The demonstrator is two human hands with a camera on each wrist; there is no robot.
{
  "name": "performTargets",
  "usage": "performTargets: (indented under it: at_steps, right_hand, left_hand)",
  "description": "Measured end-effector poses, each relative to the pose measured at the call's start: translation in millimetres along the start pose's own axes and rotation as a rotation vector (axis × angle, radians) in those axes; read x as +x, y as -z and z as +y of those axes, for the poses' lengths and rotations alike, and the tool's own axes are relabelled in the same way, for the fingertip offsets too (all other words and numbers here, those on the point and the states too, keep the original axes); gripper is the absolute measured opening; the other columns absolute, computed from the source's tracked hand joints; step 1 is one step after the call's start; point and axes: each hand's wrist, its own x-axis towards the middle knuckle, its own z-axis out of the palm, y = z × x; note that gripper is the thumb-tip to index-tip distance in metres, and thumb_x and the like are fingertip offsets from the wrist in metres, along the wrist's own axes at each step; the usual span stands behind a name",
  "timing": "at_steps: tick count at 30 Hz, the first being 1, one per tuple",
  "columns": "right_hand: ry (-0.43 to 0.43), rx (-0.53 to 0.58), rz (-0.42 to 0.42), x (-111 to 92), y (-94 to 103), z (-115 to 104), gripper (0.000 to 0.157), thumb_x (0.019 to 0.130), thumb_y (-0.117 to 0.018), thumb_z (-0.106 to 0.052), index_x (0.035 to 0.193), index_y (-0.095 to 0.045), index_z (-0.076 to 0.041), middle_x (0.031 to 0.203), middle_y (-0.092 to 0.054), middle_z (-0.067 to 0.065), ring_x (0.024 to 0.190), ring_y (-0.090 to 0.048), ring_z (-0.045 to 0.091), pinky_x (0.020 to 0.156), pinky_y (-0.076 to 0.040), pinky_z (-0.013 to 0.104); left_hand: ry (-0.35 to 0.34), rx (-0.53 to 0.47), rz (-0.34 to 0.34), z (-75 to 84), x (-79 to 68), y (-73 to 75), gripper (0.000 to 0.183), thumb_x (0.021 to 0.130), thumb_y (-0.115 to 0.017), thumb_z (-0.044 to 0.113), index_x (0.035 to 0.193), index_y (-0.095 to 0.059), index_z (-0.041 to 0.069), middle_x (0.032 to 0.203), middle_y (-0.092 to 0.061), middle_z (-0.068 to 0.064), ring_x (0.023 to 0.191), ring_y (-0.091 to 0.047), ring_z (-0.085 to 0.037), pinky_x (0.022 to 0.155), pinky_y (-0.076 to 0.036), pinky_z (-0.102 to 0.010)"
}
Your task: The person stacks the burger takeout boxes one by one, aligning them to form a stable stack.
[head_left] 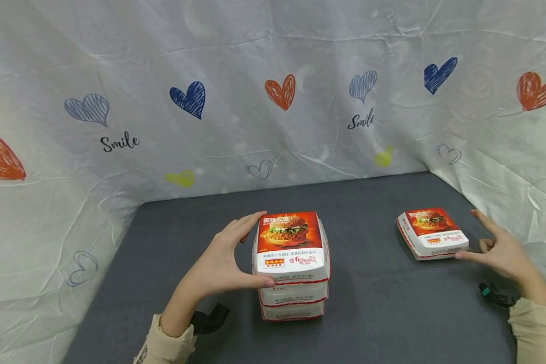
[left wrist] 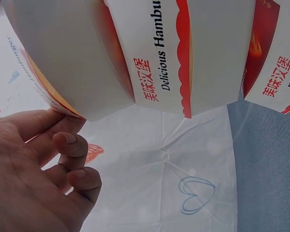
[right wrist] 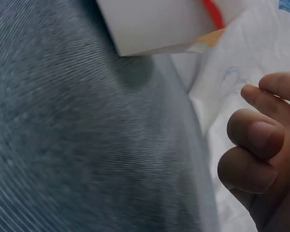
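Observation:
Several hamburger boxes with red-and-white printed lids stand in a stack in the middle of the head view. My left hand (head_left: 219,264) holds the top hamburger box (head_left: 292,241) at its left side, thumb at the front edge and fingers at the back corner. Under it show a middle box (head_left: 300,294) and a bottom box (head_left: 296,312). Another hamburger box (head_left: 434,232) lies on the right of the table. Beside it my right hand (head_left: 505,253) is spread, thumb tip at the near right corner, index finger stretched out past the right side.
The dark grey table (head_left: 368,298) carries the boxes. A white cloth (head_left: 227,141) printed with hearts and "Smile" hangs behind it and along both sides. Dark bands (head_left: 498,294) sit at the wrists.

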Motion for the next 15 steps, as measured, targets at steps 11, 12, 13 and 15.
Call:
performTargets:
  at_steps: [11,12,13,15]
  right_hand:
    - [0.017,-0.054,0.042,10,-18.5,4,0.124,0.082,-0.094,-0.028,0.171,-0.01,-0.006,0.166,-0.034,0.02,0.052,-0.032,0.004,0.05,-0.031,0.028]
    - [0.005,-0.084,0.038,11,-19.9,2,0.125,0.082,-0.094,-0.032,0.17,-0.009,-0.003,0.163,-0.033,0.03,0.053,-0.034,0.006,0.052,-0.031,0.029]
    - [-0.008,-0.106,0.032,13,-21.4,-1,0.126,0.082,-0.093,-0.035,0.169,-0.007,-0.001,0.163,-0.032,0.033,0.059,-0.041,0.011,0.058,-0.037,0.031]
    - [-0.032,-0.152,0.019,16,-25.2,-6,0.129,0.082,-0.091,-0.042,0.168,-0.006,0.002,0.163,-0.032,0.034,0.076,-0.053,0.021,0.07,-0.045,0.038]
  left_hand:
    - [0.005,-0.002,-0.014,1.6,0.6,0.2,0.116,0.068,-0.099,0.046,0.165,-0.038,0.03,0.141,-0.054,0.001,0.107,-0.046,-0.022,0.081,-0.044,-0.046]
    - [0.007,-0.002,-0.014,1.6,0.8,0.2,0.116,0.068,-0.099,0.046,0.165,-0.038,0.03,0.142,-0.054,0.001,0.107,-0.046,-0.022,0.081,-0.044,-0.046]
    - [0.008,-0.003,-0.014,1.3,0.7,0.1,0.116,0.068,-0.099,0.046,0.165,-0.038,0.03,0.142,-0.054,0.0,0.107,-0.046,-0.022,0.081,-0.044,-0.046]
    - [0.013,-0.005,-0.013,1.1,0.2,0.3,0.116,0.068,-0.099,0.046,0.165,-0.038,0.03,0.143,-0.054,0.0,0.108,-0.046,-0.023,0.082,-0.044,-0.046]
